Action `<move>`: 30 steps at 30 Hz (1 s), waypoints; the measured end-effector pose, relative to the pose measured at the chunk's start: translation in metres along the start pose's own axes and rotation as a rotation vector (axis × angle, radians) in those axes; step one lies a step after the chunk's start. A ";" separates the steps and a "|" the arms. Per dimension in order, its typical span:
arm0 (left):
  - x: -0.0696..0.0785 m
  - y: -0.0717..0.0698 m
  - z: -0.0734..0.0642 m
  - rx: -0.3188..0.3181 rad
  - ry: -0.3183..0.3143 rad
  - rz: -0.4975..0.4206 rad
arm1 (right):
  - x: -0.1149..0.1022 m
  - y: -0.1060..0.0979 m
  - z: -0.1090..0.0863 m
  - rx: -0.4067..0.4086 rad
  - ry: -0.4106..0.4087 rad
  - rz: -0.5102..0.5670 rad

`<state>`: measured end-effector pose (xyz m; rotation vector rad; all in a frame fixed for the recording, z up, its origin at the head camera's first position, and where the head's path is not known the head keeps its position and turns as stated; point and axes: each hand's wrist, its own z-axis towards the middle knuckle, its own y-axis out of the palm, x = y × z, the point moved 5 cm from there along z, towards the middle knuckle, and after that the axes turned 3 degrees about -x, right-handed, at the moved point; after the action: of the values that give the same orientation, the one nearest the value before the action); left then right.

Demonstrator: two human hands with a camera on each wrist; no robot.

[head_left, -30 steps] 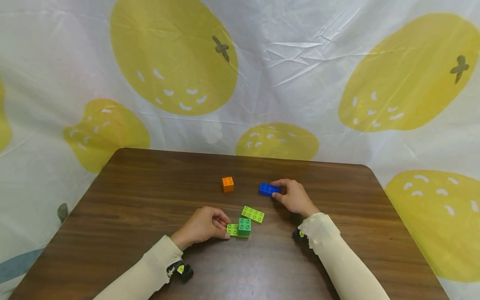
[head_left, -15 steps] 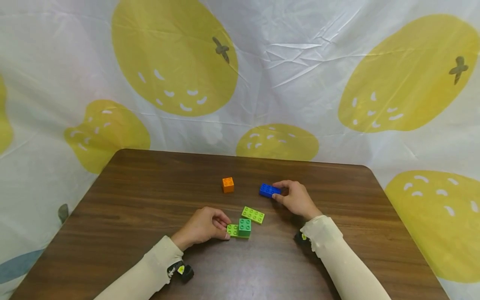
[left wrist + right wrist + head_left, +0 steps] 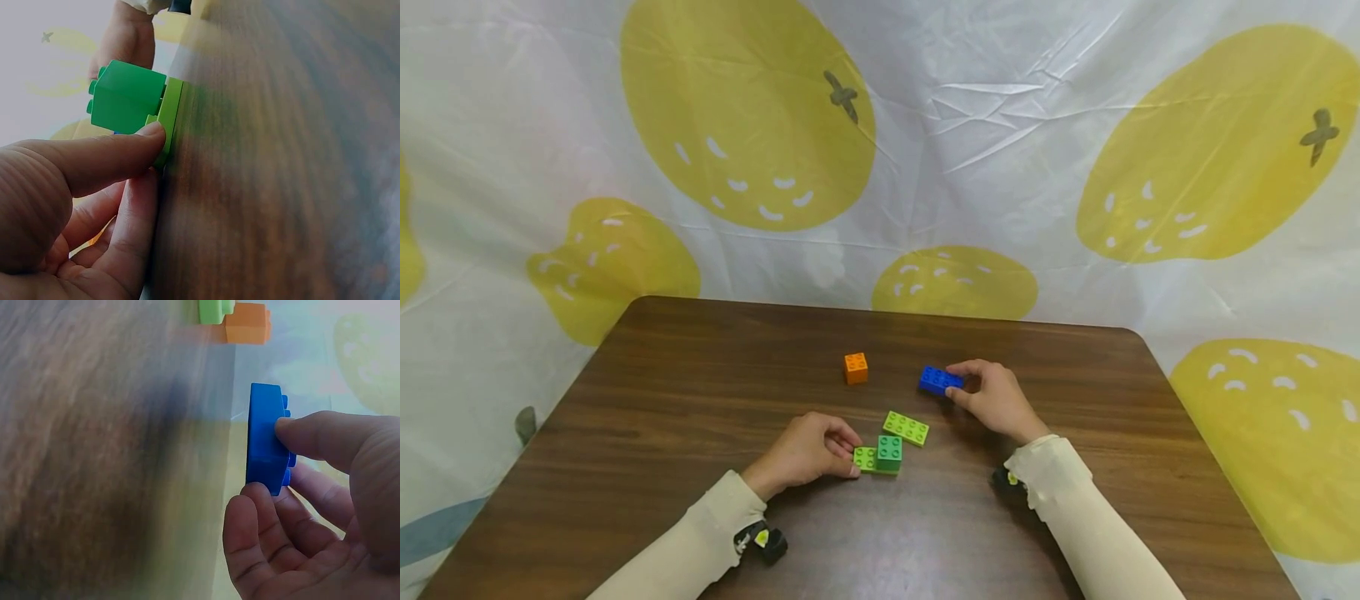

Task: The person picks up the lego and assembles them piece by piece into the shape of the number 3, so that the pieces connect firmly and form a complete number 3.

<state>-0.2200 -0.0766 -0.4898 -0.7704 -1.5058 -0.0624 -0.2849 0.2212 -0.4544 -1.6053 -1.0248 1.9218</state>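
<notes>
My left hand (image 3: 807,450) pinches the left end of a lime green building plate (image 3: 865,459) between thumb and fingers. A green two-by-two brick (image 3: 890,450) stands on that plate's right half; the left wrist view shows the green brick (image 3: 128,97) side-on, with the thumb against the lime plate (image 3: 169,115). Farther back and to the right, my right hand (image 3: 996,398) grips the right end of a blue two-by-four brick (image 3: 937,380). In the right wrist view the thumb lies along one side of the blue brick (image 3: 265,437), studs facing up from the table.
A second lime plate (image 3: 906,428) lies just behind the green brick. Off to the back left stands an orange brick (image 3: 855,368). The brown wooden table (image 3: 737,358) ends at a hanging cloth (image 3: 925,208) printed with yellow fruit.
My right hand and the blue brick have shifted very slightly to the right. The left hand, the lime plates and the orange brick have stayed where they were.
</notes>
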 end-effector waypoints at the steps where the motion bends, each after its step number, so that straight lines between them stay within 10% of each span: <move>1: 0.000 0.000 0.000 -0.001 -0.002 0.001 | -0.001 0.000 0.000 0.001 -0.002 0.001; 30: -0.001 0.001 0.000 -0.008 -0.002 -0.006 | -0.034 -0.001 -0.014 0.011 -0.065 0.096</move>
<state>-0.2200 -0.0766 -0.4909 -0.7724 -1.5108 -0.0717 -0.2634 0.2014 -0.4325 -1.6225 -0.9766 2.0509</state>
